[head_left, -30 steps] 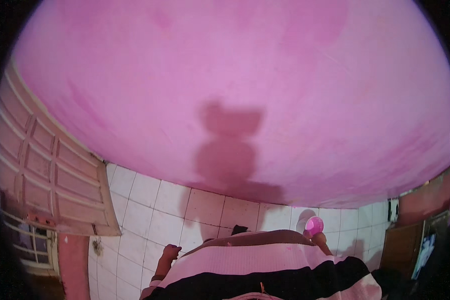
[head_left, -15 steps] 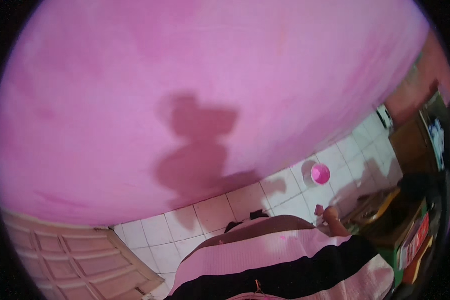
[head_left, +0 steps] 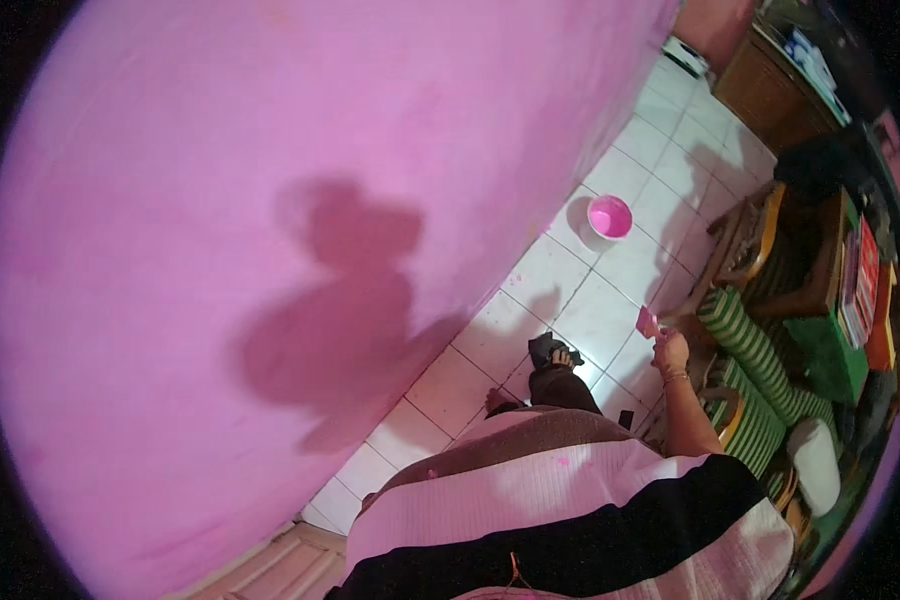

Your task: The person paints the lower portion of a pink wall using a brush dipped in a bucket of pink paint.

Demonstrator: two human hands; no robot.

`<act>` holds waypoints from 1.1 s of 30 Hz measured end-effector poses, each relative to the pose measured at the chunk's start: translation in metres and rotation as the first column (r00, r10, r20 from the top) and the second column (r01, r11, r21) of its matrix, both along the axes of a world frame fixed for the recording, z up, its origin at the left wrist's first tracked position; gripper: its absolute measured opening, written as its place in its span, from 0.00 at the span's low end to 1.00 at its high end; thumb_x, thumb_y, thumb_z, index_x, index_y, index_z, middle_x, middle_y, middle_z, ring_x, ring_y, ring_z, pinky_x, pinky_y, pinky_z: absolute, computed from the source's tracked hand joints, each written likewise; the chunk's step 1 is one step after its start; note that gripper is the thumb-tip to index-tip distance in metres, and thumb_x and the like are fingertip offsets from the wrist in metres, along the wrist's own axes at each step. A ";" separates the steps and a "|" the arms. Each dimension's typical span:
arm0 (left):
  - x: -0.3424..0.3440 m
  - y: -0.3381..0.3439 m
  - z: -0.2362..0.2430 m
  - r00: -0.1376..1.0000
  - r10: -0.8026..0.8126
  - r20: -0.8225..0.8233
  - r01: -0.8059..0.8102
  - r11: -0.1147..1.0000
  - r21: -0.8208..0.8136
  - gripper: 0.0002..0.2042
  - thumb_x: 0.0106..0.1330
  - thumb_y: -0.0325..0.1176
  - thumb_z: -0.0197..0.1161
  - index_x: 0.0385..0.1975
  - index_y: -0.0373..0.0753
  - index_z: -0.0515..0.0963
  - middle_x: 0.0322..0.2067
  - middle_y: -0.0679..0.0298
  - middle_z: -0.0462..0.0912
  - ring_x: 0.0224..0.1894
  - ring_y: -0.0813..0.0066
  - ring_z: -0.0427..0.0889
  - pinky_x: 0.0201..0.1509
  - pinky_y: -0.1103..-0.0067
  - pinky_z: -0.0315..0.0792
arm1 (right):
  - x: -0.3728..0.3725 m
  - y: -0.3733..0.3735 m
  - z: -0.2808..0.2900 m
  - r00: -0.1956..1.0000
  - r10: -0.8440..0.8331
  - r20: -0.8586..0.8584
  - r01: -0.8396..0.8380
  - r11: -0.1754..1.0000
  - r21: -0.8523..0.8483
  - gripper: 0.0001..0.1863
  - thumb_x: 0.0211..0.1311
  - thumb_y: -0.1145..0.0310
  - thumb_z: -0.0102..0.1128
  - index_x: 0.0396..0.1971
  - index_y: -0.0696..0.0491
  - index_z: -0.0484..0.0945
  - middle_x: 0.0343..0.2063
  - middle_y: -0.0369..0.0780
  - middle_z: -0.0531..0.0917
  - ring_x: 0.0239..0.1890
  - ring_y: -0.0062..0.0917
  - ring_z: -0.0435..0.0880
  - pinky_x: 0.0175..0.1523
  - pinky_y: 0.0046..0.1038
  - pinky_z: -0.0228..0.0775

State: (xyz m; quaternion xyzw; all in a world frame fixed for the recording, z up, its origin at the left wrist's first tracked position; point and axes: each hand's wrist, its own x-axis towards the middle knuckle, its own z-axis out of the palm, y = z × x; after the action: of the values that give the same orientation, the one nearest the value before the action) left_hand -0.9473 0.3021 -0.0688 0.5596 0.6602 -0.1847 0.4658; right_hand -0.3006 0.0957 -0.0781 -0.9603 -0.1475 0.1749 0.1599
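Observation:
My right hand (head_left: 671, 352) is closed round the handle of a paintbrush (head_left: 646, 321) with pink on its head, held out over the white tiled floor near striped cushions. A white bucket (head_left: 598, 234) with pink paint inside stands on the floor beyond the brush, close to the pink wall (head_left: 170, 230), which carries my shadow. My left hand is out of view. Below me show my striped top and my feet (head_left: 555, 355) in dark footwear on the tiles.
At the right, wooden furniture (head_left: 740, 260) is piled with green striped cushions (head_left: 755, 360), books (head_left: 858, 270) and a white roll (head_left: 813, 465). A brown cabinet (head_left: 770, 90) stands at the far upper right. A panelled door (head_left: 280, 565) lies at the lower left.
My view has swung to the right along the wall, bringing the furniture and my feet into sight. The brush now shows clearly in my right hand; my left hand has left the picture.

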 end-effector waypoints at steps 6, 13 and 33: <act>0.044 0.040 0.023 0.986 -0.167 -0.003 0.167 0.985 -0.049 0.13 0.63 0.38 0.50 0.30 0.34 0.76 0.24 0.55 0.80 0.29 0.56 0.80 0.37 0.65 0.73 | 0.012 -0.053 -0.061 0.980 -0.145 -0.140 0.165 0.976 0.145 0.14 0.54 0.68 0.53 0.38 0.60 0.78 0.22 0.41 0.80 0.18 0.29 0.80 0.17 0.30 0.73; 0.187 0.081 0.078 0.949 -0.314 0.033 0.315 0.949 -0.005 0.14 0.64 0.38 0.48 0.30 0.34 0.76 0.24 0.55 0.80 0.30 0.54 0.80 0.39 0.64 0.72 | 0.012 -0.029 -0.002 0.704 -0.425 -0.569 0.593 0.792 0.143 0.14 0.57 0.72 0.50 0.43 0.60 0.75 0.20 0.43 0.80 0.11 0.29 0.76 0.15 0.29 0.70; 0.527 0.126 0.084 0.879 -0.093 0.468 0.187 0.970 -0.158 0.05 0.57 0.27 0.61 0.26 0.31 0.76 0.23 0.61 0.77 0.24 0.74 0.78 0.29 0.74 0.79 | 0.130 0.060 0.068 0.072 0.374 -0.925 0.838 0.479 0.260 0.21 0.56 0.76 0.55 0.50 0.60 0.65 0.41 0.46 0.79 0.34 0.28 0.82 0.41 0.27 0.76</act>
State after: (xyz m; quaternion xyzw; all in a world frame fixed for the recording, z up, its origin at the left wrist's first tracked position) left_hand -0.4199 0.4277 0.0155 0.5845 0.4681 -0.1458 0.6465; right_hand -0.1708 0.1552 -0.0100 -0.3839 0.1364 0.6203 0.6702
